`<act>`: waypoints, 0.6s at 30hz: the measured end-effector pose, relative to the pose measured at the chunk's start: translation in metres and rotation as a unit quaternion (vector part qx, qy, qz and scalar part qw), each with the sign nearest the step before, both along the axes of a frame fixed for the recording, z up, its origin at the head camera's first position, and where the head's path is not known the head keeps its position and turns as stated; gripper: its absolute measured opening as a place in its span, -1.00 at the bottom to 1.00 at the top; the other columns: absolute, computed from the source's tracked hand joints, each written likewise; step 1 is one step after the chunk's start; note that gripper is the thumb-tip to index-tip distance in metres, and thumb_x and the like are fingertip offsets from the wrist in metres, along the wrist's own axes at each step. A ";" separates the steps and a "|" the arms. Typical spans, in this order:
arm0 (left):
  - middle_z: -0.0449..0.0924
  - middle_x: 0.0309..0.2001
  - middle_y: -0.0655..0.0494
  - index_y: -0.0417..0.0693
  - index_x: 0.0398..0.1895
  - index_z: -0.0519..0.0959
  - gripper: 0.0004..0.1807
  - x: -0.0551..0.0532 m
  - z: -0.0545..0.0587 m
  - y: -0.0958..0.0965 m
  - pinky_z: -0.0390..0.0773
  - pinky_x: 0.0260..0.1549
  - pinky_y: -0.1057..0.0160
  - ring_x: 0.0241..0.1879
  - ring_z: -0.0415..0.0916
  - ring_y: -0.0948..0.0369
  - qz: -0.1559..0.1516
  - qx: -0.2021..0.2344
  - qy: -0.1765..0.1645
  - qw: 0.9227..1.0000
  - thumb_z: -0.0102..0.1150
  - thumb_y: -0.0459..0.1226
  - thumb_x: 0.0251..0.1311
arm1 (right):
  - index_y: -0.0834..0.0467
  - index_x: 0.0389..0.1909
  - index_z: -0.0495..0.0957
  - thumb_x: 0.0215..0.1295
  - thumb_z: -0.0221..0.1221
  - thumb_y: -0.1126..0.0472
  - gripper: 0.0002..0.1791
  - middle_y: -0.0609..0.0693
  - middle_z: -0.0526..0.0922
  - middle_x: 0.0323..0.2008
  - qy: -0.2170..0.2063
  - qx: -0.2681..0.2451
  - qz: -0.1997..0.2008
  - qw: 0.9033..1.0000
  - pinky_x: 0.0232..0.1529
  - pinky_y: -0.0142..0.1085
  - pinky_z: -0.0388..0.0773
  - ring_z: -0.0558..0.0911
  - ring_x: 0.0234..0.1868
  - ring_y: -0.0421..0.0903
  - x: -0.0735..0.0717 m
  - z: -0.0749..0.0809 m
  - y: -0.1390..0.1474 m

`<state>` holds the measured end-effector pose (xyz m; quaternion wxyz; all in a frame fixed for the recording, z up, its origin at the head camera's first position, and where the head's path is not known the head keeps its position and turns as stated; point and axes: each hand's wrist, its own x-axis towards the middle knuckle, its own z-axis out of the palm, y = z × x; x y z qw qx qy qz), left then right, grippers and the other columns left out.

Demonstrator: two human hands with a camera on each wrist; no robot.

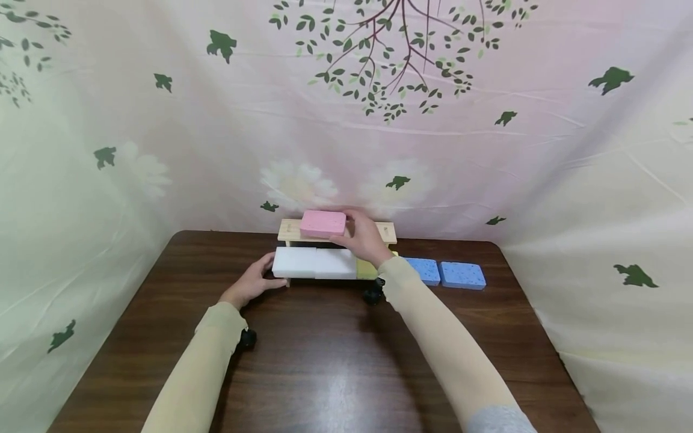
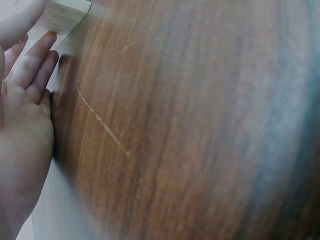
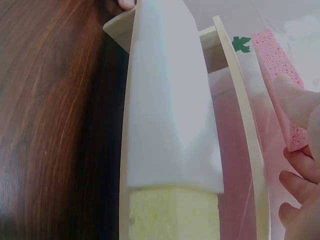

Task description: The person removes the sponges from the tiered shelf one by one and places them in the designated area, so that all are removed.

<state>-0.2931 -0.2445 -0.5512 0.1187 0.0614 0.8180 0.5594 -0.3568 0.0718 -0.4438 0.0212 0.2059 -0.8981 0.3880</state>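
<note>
Along the wooden rack (image 1: 290,230) lie white sponges (image 1: 295,263) and a yellow sponge (image 1: 366,270). Our right hand (image 1: 365,237) pinches a pink sponge (image 1: 323,223), lengthwise left-to-right; our left hand (image 1: 250,284) spreads at the rack's end.

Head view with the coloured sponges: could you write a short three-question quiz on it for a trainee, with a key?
1. Which hand holds the pink sponge at the wooden rack?
2. True or false: the rightmost blue sponge lies on the wooden rack.
3. Which colour comes directly to the right of the white blocks? A) blue B) yellow C) pink

Key:
1. The right hand.
2. False; it lies on the table.
3. B.
</note>
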 end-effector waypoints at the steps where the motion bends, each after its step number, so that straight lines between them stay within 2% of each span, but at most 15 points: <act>1: 0.20 0.61 -0.20 -0.04 0.69 0.07 0.04 0.000 0.000 0.000 -0.02 0.52 -0.34 0.60 0.06 -0.14 0.000 0.002 0.000 1.000 0.50 -0.24 0.26 | 0.14 0.45 0.42 0.29 0.49 -0.04 -0.21 0.05 0.56 0.34 0.001 0.000 0.000 1.000 0.38 -0.02 0.46 0.52 0.35 0.04 0.000 0.000 0.002; 12: 0.23 0.59 -0.18 -0.04 0.68 0.08 0.04 0.001 -0.002 -0.001 0.01 0.51 -0.34 0.60 0.08 -0.14 -0.002 -0.004 0.007 1.000 0.52 -0.20 0.25 | 0.14 0.39 0.48 0.25 0.51 -0.02 -0.25 0.06 0.60 0.30 0.014 -0.004 0.003 1.000 0.42 0.04 0.41 0.52 0.37 0.06 0.006 0.000 0.029; 18: 0.23 0.59 -0.17 -0.04 0.68 0.10 0.03 0.001 -0.004 -0.001 0.02 0.52 -0.32 0.60 0.07 -0.14 -0.004 -0.007 0.009 1.000 0.51 -0.19 0.25 | 0.12 0.37 0.48 0.23 0.53 0.00 -0.26 0.03 0.58 0.30 0.007 -0.010 0.003 1.000 0.41 0.10 0.41 0.50 0.38 0.08 0.012 -0.002 0.043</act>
